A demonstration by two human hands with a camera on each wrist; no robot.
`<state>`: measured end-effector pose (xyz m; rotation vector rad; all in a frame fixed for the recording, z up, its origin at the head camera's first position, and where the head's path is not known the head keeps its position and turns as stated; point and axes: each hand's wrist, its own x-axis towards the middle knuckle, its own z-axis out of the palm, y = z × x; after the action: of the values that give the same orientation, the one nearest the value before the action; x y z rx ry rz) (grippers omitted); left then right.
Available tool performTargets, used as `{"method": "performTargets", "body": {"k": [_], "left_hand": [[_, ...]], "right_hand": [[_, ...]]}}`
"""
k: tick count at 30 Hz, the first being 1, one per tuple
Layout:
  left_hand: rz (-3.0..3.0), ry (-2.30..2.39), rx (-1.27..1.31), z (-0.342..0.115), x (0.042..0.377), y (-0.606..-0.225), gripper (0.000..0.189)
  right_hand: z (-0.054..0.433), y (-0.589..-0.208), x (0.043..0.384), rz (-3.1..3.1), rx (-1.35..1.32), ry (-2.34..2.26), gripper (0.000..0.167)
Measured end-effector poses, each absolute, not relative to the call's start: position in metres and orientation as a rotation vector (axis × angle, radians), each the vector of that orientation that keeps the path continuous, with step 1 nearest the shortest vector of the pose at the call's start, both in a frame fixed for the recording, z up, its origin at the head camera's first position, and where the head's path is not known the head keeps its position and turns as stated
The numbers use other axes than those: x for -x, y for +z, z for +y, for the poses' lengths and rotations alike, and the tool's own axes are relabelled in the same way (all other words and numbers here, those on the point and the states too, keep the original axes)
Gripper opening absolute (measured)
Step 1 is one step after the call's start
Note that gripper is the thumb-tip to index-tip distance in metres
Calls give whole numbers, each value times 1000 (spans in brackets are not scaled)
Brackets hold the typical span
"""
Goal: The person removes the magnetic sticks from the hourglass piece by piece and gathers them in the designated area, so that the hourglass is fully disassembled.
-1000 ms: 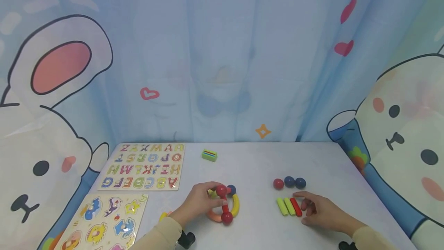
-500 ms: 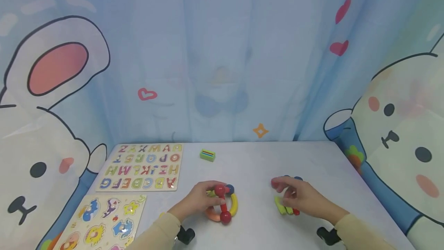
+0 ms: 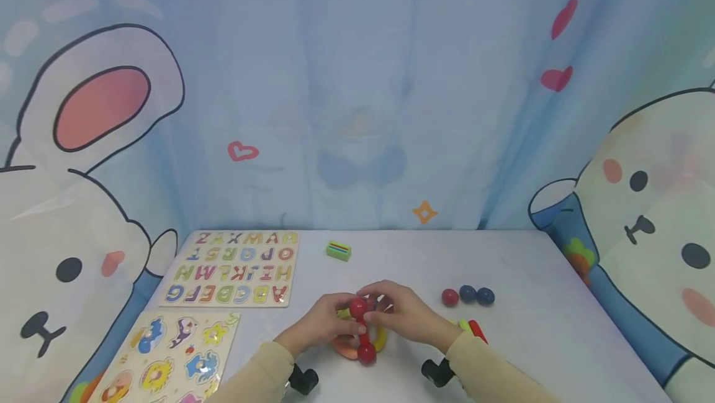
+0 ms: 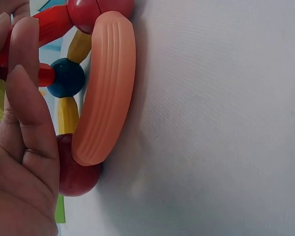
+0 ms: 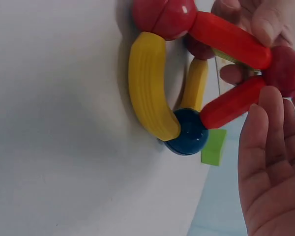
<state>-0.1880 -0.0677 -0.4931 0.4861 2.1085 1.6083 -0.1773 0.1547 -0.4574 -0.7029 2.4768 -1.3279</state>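
A toy frame of balls and magnetic rods stands on the table between the hands. Red balls [image 3: 366, 354], a blue ball [image 5: 187, 132], an orange curved rod [image 4: 108, 88] and a yellow curved rod [image 5: 150, 88] form its base. Two straight red rods [image 5: 231, 39] rise to a red top ball [image 5: 283, 71]. From the left, my left hand [image 3: 324, 323] grips the upper part. My right hand [image 3: 413, 317] reaches in from the other side, thumb and fingers pinching beside the top ball. Its fingertips partly cover the blue ball in the head view.
A loose red ball [image 3: 449, 297] and two blue balls [image 3: 468, 294] lie on the right. Below them are a red rod [image 3: 477, 331] and a green rod, partly behind the right sleeve. An alphabet board [image 3: 231, 269], a picture board [image 3: 167, 359] and a small green block [image 3: 338, 251] surround the left side.
My right hand has left the loose rods and balls on the right and moved left to the toy frame. My left hand keeps its grip in about the same place.
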Motion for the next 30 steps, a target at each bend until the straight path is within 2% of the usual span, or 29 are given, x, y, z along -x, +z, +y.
{"method": "performTargets", "body": {"k": [16,30], "left_hand": [[2026,1685,-436,-66,188,-497,51],[2047,1666,-444,-67,187,-496,44]], "right_hand": [[140,-463,179,2538,635,-1154,43],[142,-469,179,2460,655,-1190,37]]}}
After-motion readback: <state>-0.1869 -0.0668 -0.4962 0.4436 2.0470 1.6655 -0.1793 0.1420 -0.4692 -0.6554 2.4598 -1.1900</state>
